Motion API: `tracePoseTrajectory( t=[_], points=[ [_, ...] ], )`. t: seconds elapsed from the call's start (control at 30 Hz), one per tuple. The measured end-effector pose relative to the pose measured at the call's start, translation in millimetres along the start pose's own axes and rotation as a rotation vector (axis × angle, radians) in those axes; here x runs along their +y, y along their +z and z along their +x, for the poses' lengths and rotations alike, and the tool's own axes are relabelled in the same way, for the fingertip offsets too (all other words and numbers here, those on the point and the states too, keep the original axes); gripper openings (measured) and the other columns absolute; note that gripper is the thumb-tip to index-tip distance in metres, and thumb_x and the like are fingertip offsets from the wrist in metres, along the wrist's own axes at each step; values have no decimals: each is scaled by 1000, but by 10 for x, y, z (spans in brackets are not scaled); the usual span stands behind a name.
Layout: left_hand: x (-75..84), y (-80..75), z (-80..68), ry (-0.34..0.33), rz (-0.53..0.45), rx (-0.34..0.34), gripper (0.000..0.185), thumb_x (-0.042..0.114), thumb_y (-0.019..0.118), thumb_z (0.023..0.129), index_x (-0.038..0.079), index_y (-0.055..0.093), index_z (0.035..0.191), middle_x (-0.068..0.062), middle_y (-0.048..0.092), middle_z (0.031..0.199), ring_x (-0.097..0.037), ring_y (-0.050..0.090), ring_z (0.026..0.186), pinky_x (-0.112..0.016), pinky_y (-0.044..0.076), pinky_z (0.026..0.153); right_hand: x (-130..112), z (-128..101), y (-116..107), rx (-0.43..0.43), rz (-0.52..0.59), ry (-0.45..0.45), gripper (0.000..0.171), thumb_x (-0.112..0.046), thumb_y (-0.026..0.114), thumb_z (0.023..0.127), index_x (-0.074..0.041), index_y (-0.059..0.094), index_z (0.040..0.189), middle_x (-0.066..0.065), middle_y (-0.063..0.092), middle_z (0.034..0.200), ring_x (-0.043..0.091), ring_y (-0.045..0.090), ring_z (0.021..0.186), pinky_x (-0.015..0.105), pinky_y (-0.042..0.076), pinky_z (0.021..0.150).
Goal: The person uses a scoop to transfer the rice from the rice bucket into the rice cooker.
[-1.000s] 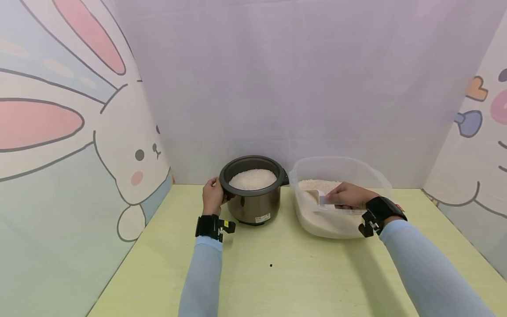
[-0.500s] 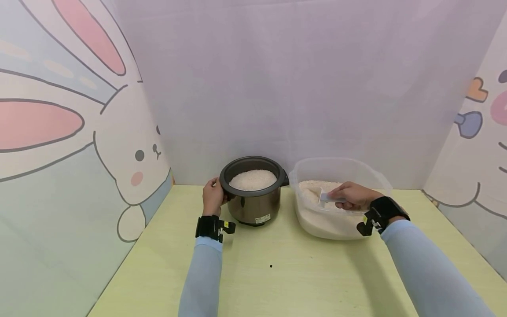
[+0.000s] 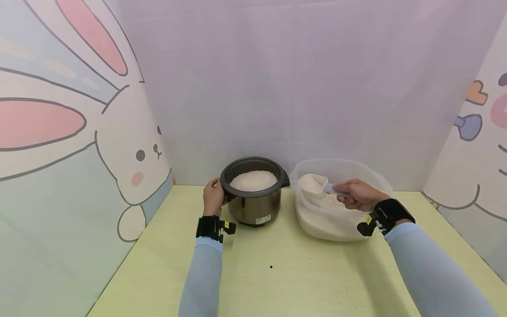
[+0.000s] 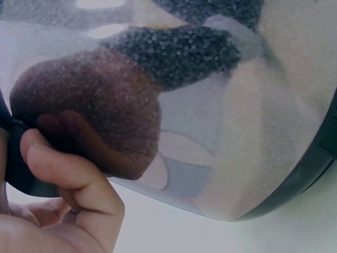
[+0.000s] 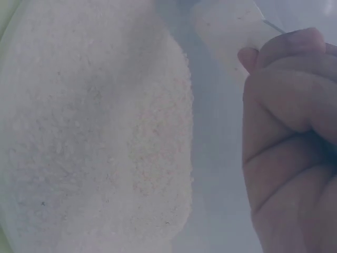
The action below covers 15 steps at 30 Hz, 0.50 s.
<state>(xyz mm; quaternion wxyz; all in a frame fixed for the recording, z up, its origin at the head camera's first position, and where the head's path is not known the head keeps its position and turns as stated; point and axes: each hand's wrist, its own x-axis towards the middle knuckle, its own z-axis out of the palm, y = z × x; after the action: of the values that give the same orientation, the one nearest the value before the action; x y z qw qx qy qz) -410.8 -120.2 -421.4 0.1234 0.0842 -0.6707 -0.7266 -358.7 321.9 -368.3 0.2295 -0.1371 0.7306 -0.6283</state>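
Only overhead: scoop (image 3: 314, 183) above tub (image 3: 380, 181).

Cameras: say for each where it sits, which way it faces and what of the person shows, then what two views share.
Head: worn on the head, looks forward and down at the table; shows both sleeves, left hand on the pot, right hand holding a scoop of rice over the tub.
Left wrist: faces the pot's shiny wall close up; curled fingers show on its rim.
Right wrist: looks down into the tub's rice; curled fingers show.
Shared: head and left wrist both show the pot; head and right wrist, the rice.
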Motion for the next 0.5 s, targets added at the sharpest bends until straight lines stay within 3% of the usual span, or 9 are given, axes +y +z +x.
tracePoseTrajectory(
  t=[0.2,0.5],
  points=[
    [13,3,-15,-4,7,4,44,36,55,106,5,60,137,-2,57,77,-7,54,51,-21,50,49,4,-18,14,83,19,-9,47,-23,35,114,18,36,136,-2,50,74,5,30,49,24,26,48],
    [-2,8,-13,12,20,7,44,39,55,106,5,61,134,-2,56,78,-8,53,52,-21,50,48,-31,-60,23,132,125,-51,36,-23,36,114,8,41,129,-1,48,77,8,29,53,27,23,52]
  ],
)
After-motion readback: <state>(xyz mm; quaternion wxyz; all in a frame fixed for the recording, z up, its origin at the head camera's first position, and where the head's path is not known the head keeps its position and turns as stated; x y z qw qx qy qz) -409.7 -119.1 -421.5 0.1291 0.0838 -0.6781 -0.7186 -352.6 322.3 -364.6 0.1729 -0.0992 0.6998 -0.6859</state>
